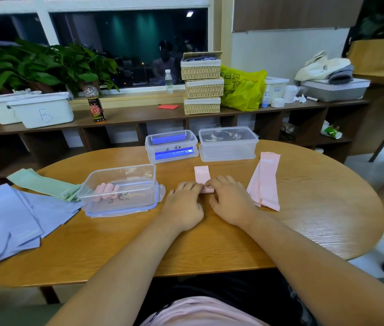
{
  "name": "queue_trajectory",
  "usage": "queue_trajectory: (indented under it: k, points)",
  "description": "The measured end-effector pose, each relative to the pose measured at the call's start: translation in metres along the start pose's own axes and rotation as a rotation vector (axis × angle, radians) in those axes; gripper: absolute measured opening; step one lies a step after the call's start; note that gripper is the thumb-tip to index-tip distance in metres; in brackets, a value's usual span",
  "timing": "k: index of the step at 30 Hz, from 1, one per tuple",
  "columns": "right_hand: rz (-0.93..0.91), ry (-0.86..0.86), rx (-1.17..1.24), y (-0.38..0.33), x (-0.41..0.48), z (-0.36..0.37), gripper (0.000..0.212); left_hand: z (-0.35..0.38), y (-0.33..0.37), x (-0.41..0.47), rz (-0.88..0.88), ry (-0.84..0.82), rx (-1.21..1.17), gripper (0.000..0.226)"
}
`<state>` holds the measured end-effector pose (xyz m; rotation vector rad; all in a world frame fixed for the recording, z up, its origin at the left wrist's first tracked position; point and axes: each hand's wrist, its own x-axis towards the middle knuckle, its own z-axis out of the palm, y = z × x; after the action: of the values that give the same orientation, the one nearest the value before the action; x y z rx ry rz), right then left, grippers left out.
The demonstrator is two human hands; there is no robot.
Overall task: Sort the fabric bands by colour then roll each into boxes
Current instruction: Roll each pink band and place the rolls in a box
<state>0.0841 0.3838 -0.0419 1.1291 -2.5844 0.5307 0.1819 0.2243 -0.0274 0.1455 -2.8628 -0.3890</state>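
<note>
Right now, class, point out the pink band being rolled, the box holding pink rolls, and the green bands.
pink band (202, 174): head view, its flat printed end.
box (139, 184): head view, its clear front wall.
green bands (42, 183): head view, middle of the pile.

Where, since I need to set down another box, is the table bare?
Bare: the right end of the table beyond the pink stack, and the near strip right of the lilac bands. Crowded: around the open box and green bands.
</note>
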Motion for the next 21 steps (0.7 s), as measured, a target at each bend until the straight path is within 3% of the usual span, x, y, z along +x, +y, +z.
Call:
queue_trajectory:
  k: [4, 14, 21]
  points:
    - [0.008, -0.031, -0.007, 0.002, 0.006, 0.002, 0.036, 0.001, 0.000, 0.010, -0.044, -0.011, -0.055, 0.064]
    - [0.053, -0.023, 0.022, 0.004, 0.031, 0.008, 0.032, 0.007, -0.012, -0.021, -0.097, 0.157, -0.135, 0.059]
    - [-0.027, 0.027, 0.031, -0.012, -0.015, -0.008, 0.026, 0.006, -0.012, -0.034, -0.063, 0.184, -0.129, 0.054]
